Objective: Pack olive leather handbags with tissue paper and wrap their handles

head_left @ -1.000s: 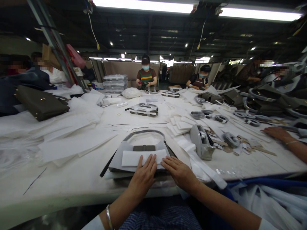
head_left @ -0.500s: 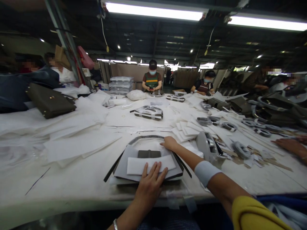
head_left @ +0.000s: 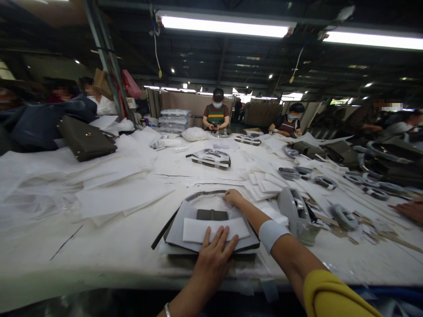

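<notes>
A dark bag (head_left: 212, 214) lies flat near the table's front edge, partly covered by a light grey sheet (head_left: 191, 211). Across its lower part rests a white foam strip (head_left: 194, 231). My left hand (head_left: 214, 253) lies on the strip with its fingers spread, pressing nothing else. The bag's wrapped handle (head_left: 201, 194) arches away beyond the sheet. At the right of that arch is my right hand (head_left: 233, 198), its fingers curled together at the handle; what they pinch is too small to make out.
Right of the bag stands a grey tape dispenser (head_left: 293, 211), with white foam pieces (head_left: 264, 182) behind it. White sheets (head_left: 115, 198) and a dark bag (head_left: 86, 138) lie left. A wrapped bundle (head_left: 211, 158) sits ahead. Another person's hand (head_left: 410, 210) is at far right.
The view has shifted, so the scene sits farther right. My right hand has moved slightly left along the handle, and the strap at the bag's right no longer sticks out. My left hand stays on the foam.
</notes>
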Action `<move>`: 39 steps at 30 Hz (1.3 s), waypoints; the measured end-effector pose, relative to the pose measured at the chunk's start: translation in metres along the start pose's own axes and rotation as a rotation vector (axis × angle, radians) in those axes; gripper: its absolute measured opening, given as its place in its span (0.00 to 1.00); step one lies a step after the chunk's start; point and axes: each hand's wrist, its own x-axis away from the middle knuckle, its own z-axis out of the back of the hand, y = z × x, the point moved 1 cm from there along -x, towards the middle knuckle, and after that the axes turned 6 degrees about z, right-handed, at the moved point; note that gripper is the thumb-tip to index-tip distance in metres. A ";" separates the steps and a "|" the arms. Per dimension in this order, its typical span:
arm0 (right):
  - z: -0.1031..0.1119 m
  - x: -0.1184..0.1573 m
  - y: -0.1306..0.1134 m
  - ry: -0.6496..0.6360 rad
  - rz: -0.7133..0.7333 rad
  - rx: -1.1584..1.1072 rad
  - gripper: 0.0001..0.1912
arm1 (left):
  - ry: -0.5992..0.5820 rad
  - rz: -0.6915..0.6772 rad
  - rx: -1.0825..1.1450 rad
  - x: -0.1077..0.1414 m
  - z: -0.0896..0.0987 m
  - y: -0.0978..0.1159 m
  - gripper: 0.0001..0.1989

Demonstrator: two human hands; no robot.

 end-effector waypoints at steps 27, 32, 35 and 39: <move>0.028 0.171 0.031 0.159 0.753 -0.298 0.30 | -0.040 0.028 0.052 -0.004 0.008 0.000 0.33; 0.001 0.205 0.041 0.453 0.978 -0.012 0.25 | -0.006 0.043 0.062 -0.005 0.008 0.001 0.34; -0.008 0.219 0.042 0.579 1.079 0.020 0.28 | -0.010 0.059 0.050 -0.005 0.008 0.002 0.32; -0.017 0.229 0.043 0.660 1.132 0.042 0.24 | -0.014 0.111 0.082 -0.007 0.011 0.006 0.34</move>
